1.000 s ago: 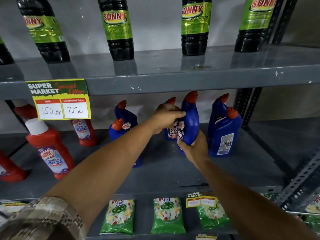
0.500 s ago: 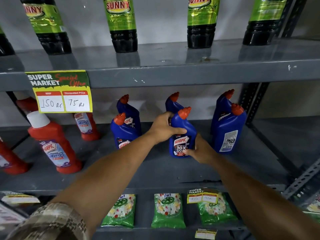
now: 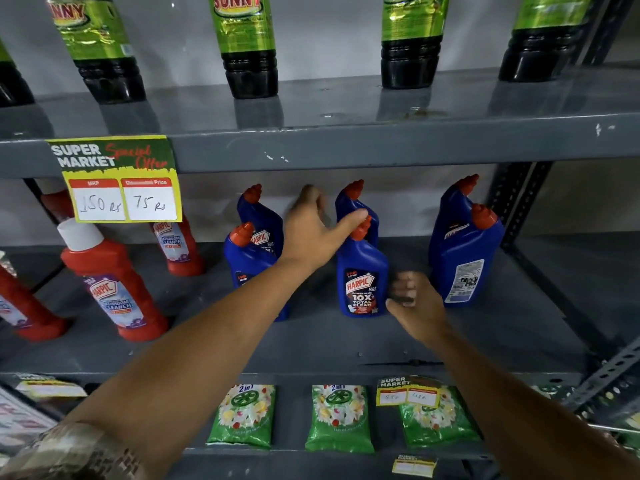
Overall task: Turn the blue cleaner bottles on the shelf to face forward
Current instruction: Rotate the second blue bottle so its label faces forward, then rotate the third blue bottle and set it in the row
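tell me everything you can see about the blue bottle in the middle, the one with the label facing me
The middle blue bottle looks like glossy plastic, with an angled neck and an orange-red cap. It stands upright on the grey shelf, its Harpic front label facing forward. The left hand has its thumb at the cap; the right hand is beside its base, contact unclear.

Dim, even light; soft glare on the upper shelf [image 3: 346, 109]; the left hand [image 3: 311, 233] is motion-blurred; wide-angle bending toward 3 and 9 o'clock.
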